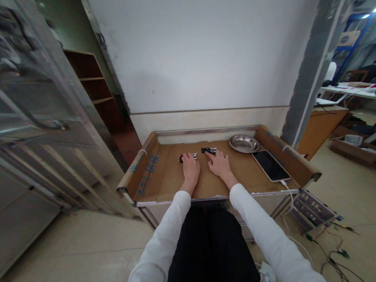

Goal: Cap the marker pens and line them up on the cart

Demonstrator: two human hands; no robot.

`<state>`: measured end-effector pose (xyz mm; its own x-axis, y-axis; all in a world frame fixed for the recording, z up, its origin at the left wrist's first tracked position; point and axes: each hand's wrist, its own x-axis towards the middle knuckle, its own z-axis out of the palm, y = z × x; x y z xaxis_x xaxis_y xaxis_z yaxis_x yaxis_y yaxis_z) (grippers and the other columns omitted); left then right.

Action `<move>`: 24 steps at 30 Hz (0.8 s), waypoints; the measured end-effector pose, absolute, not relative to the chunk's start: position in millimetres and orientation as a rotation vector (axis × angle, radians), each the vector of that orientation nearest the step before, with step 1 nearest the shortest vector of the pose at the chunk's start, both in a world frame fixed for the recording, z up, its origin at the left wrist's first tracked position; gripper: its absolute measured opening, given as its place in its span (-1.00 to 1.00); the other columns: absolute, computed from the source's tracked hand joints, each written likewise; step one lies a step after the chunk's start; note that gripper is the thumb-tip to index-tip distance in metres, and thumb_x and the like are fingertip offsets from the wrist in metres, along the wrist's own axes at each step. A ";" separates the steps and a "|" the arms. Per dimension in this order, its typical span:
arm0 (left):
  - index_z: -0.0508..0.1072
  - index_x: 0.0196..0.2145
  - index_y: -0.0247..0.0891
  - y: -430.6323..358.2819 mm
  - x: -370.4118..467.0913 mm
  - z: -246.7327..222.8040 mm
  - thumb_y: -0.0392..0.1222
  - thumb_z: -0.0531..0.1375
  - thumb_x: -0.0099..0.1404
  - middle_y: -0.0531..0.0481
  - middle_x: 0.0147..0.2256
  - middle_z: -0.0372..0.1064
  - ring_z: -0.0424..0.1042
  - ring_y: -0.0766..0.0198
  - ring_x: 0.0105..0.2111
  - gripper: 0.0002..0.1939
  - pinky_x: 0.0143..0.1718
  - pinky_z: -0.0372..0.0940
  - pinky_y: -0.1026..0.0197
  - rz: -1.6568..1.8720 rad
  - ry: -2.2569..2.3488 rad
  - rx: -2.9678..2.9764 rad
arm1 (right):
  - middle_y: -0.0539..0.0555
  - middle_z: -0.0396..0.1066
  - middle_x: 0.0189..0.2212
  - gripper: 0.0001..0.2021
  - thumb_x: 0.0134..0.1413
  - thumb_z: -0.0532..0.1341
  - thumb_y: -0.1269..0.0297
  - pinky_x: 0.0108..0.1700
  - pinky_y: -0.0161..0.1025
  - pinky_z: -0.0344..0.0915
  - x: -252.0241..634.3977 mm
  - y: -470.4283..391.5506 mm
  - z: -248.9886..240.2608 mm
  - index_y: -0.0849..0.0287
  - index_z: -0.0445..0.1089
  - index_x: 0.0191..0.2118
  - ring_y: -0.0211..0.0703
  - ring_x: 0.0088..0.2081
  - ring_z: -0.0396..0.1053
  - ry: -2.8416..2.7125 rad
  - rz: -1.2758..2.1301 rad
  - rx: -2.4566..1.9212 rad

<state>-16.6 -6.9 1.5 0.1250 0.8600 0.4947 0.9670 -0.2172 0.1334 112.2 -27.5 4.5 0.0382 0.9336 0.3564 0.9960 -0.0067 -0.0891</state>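
Observation:
On the cardboard-lined top of a small cart, my left hand (191, 169) lies palm down, its fingers resting over a row of small dark, red and silver pieces (194, 155). They are partly hidden beneath the fingers, and their kind is too small to tell. Beside it, my right hand (220, 164) has its fingers apart, the index finger reaching to a small black-and-silver object (207, 150). That finger seems to touch its near edge. A shallow round metal dish (243, 143) stands farther right, at the back.
A phone (271, 165) with a white cable lies at the right of the cardboard surface (165, 178). Raised cardboard sides edge the cart. A white wall stands behind it, a metal door (31, 84) at left. On the floor at right are a device (312, 211) and loose wires.

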 end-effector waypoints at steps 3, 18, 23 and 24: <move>0.37 -0.17 -0.55 -7.4 -16.0 2.1 -0.38 -0.05 0.25 -0.37 -0.19 0.31 0.24 -0.11 -0.08 -0.72 0.00 0.12 -0.06 -0.698 -1.795 -2.180 | 0.22 0.22 0.04 -0.53 0.18 0.00 0.27 0.01 0.03 0.08 113.1 -25.4 2.7 -0.09 0.15 0.21 0.04 0.03 0.15 -1.962 -0.290 -2.016; 0.29 -0.18 -0.33 14.1 2.8 -13.8 -0.43 0.01 0.23 -0.17 -0.18 0.27 0.30 0.14 -0.11 -0.79 -0.01 0.23 0.09 -1.010 -1.399 -2.566 | 0.16 0.32 -0.11 -0.68 0.13 0.03 0.40 -0.05 -0.17 0.11 123.6 -21.3 -2.6 0.10 0.35 -0.02 -0.05 -0.06 0.20 -1.845 -0.240 -1.922; 0.32 -0.25 -0.33 27.2 16.8 -17.7 -0.38 0.03 0.27 -0.17 -0.20 0.28 0.32 0.13 -0.12 -0.88 -0.01 0.24 0.05 -0.997 -1.543 -2.605 | 0.19 0.29 -0.13 -0.71 0.12 0.03 0.43 -0.08 -0.18 0.11 125.3 -17.7 -2.7 0.17 0.35 -0.06 -0.04 -0.08 0.20 -1.717 -0.253 -2.001; 0.34 -0.26 -0.33 29.4 17.1 -18.5 -0.36 0.04 0.28 -0.16 -0.21 0.28 0.32 0.14 -0.13 -0.90 -0.02 0.25 0.06 -1.008 -1.562 -2.617 | 0.21 0.28 -0.12 -0.72 0.12 0.04 0.42 -0.09 -0.18 0.11 125.2 -17.4 -3.1 0.18 0.34 -0.07 -0.04 -0.08 0.20 -1.701 -0.264 -2.023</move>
